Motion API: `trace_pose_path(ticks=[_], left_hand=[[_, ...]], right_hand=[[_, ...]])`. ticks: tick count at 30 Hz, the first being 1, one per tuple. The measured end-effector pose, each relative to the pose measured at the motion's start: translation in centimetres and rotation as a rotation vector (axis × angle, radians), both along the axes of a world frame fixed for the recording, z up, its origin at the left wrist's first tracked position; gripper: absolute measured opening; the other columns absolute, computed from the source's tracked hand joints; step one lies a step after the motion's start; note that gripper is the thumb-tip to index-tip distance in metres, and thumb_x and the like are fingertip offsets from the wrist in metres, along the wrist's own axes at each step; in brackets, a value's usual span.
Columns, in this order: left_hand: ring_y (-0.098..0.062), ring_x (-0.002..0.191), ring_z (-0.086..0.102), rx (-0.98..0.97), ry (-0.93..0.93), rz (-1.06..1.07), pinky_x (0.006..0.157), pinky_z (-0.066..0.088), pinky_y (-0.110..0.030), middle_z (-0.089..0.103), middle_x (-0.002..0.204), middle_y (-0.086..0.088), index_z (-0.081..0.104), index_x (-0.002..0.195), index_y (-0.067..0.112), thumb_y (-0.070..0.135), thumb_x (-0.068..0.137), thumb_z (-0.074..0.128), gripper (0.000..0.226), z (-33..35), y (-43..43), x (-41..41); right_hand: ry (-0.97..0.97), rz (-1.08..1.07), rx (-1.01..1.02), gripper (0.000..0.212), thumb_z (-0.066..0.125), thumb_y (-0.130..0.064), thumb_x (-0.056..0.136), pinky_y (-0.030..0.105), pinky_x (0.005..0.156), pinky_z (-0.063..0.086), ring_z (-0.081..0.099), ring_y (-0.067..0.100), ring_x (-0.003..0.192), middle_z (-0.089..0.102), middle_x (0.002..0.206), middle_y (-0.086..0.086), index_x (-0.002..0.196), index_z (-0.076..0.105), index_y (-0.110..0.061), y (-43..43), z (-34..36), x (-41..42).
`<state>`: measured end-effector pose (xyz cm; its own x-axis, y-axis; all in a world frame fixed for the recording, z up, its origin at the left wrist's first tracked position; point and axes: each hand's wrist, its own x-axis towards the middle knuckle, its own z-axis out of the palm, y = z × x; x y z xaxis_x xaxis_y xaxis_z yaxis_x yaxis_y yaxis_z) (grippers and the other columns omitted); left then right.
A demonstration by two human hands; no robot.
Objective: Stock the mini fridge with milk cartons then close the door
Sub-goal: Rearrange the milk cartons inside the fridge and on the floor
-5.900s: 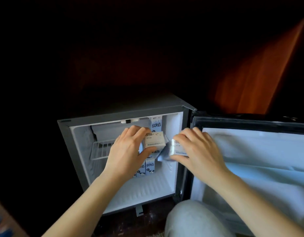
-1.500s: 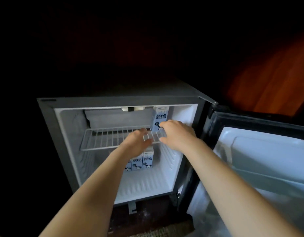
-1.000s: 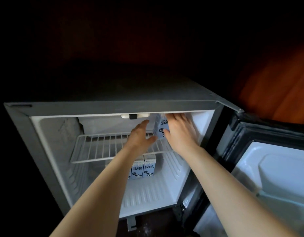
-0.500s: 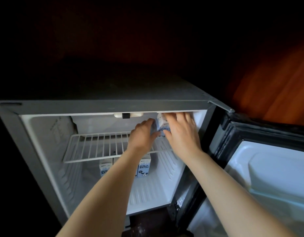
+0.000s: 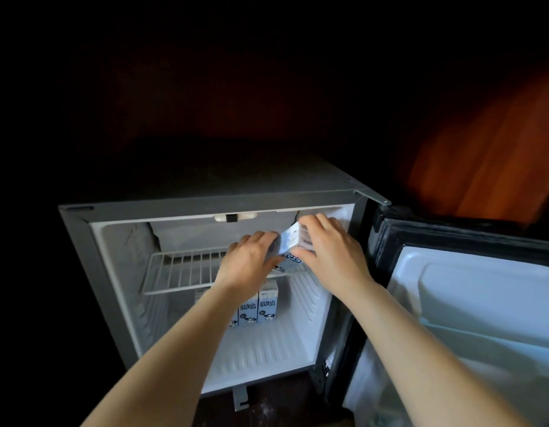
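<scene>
The mini fridge [image 5: 205,208] stands open, its door [image 5: 483,303] swung out beyond the right hand. On the wire shelf [image 5: 180,269], the left hand [image 5: 248,263] and right hand [image 5: 328,254] both grip one milk carton [image 5: 290,238], fingers curled round its sides. Half a second ago it stood upright at the back; now it is tilted between the palms, so it is apparently being reseated. More stocked cartons [image 5: 267,306] stand below the left hand. Closing the door remains.
</scene>
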<state>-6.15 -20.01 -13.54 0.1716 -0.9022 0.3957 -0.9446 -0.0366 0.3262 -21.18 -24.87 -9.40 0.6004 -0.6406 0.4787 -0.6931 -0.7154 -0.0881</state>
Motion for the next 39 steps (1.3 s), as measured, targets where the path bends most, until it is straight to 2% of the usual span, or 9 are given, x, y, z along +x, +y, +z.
trace_pose_path(ticks=[7, 11, 14, 17, 19, 23, 27, 35, 39], left_hand=[[-0.017, 0.109, 0.051, 0.048, -0.015, -0.138, 0.090, 0.045, -0.031, 0.053, 0.125, 0.002, 0.042, 0.131, 0.021, 0.037, 0.093, 0.050, 0.042, 2.5, 3.5, -1.8], [-0.015, 0.112, 0.051, 0.060, -0.106, -0.229, 0.090, 0.042, -0.027, 0.050, 0.129, 0.005, 0.041, 0.133, 0.020, 0.040, 0.092, 0.049, 0.046, 4.1, 5.6, -4.0], [-0.015, 0.113, 0.050, 0.047, -0.166, -0.261, 0.089, 0.041, -0.026, 0.048, 0.130, 0.006, 0.041, 0.131, 0.021, 0.043, 0.092, 0.047, 0.045, 5.4, 7.1, -6.0], [-0.014, 0.111, 0.051, 0.040, -0.210, -0.280, 0.086, 0.042, -0.025, 0.050, 0.123, 0.007, 0.042, 0.126, 0.024, 0.048, 0.092, 0.045, 0.042, 6.5, 8.2, -8.1], [-0.012, 0.107, 0.051, 0.032, -0.223, -0.287, 0.081, 0.042, -0.025, 0.050, 0.119, 0.009, 0.042, 0.124, 0.026, 0.051, 0.091, 0.044, 0.041, 7.1, 8.8, -9.6], [-0.012, 0.101, 0.052, 0.014, -0.168, -0.317, 0.074, 0.043, -0.025, 0.051, 0.119, 0.010, 0.041, 0.125, 0.028, 0.049, 0.091, 0.045, 0.041, 7.9, 9.4, -13.1], [-0.014, 0.092, 0.052, 0.050, -0.100, -0.382, 0.074, 0.045, -0.030, 0.051, 0.114, 0.008, 0.043, 0.124, 0.028, 0.045, 0.091, 0.048, 0.037, 8.0, 9.5, -16.9], [-0.019, 0.103, 0.057, 0.149, -0.001, -0.503, 0.083, 0.050, -0.041, 0.055, 0.113, 0.002, 0.046, 0.121, 0.027, 0.042, 0.091, 0.050, 0.034, 6.5, 7.7, -25.1], [-0.018, 0.106, 0.058, 0.243, 0.077, -0.563, 0.088, 0.049, -0.038, 0.058, 0.118, 0.002, 0.049, 0.122, 0.026, 0.039, 0.092, 0.053, 0.033, 4.3, 6.4, -28.9]], right_hand=[[-0.043, 0.006, 0.051, 0.036, 0.058, -0.045, 0.087, 0.028, 0.062, 0.036, 0.058, 0.021, 0.097, 0.055, 0.111, -0.007, 0.115, 0.047, -0.025, 4.1, 2.2, -3.5], [-0.073, -0.007, 0.074, 0.034, 0.057, -0.047, 0.087, 0.028, 0.062, 0.032, 0.059, 0.022, 0.094, 0.055, 0.109, -0.011, 0.112, 0.045, -0.027, 6.9, 3.0, -6.7], [-0.092, -0.010, 0.059, 0.034, 0.057, -0.049, 0.086, 0.029, 0.059, 0.035, 0.059, 0.019, 0.089, 0.056, 0.107, -0.013, 0.111, 0.044, -0.030, 8.4, 3.4, -9.2], [-0.149, 0.031, 0.101, 0.032, 0.061, -0.045, 0.084, 0.018, 0.054, 0.034, 0.054, 0.014, 0.082, 0.057, 0.101, -0.012, 0.108, 0.048, -0.028, 9.5, 3.9, -11.9], [-0.187, 0.055, 0.123, 0.031, 0.062, -0.042, 0.084, 0.025, 0.058, 0.038, 0.055, 0.015, 0.083, 0.058, 0.100, -0.011, 0.108, 0.049, -0.027, 10.1, 4.5, -13.7], [-0.183, 0.031, 0.125, 0.033, 0.061, -0.042, 0.084, 0.032, 0.066, 0.042, 0.056, 0.015, 0.090, 0.056, 0.105, -0.015, 0.113, 0.048, -0.032, 11.0, 5.9, -17.3], [-0.060, -0.049, 0.119, 0.033, 0.058, -0.047, 0.085, 0.033, 0.067, 0.042, 0.057, 0.017, 0.091, 0.055, 0.104, -0.015, 0.112, 0.045, -0.035, 11.6, 6.8, -21.0], [-0.052, -0.205, 0.187, 0.031, 0.060, -0.048, 0.084, 0.035, 0.071, 0.044, 0.055, 0.017, 0.086, 0.055, 0.101, -0.016, 0.108, 0.046, -0.035, 12.6, 6.5, -29.1], [-0.056, -0.253, 0.245, 0.030, 0.061, -0.044, 0.084, 0.039, 0.073, 0.048, 0.056, 0.017, 0.086, 0.057, 0.101, -0.013, 0.108, 0.048, -0.032, 12.5, 4.7, -32.4]])
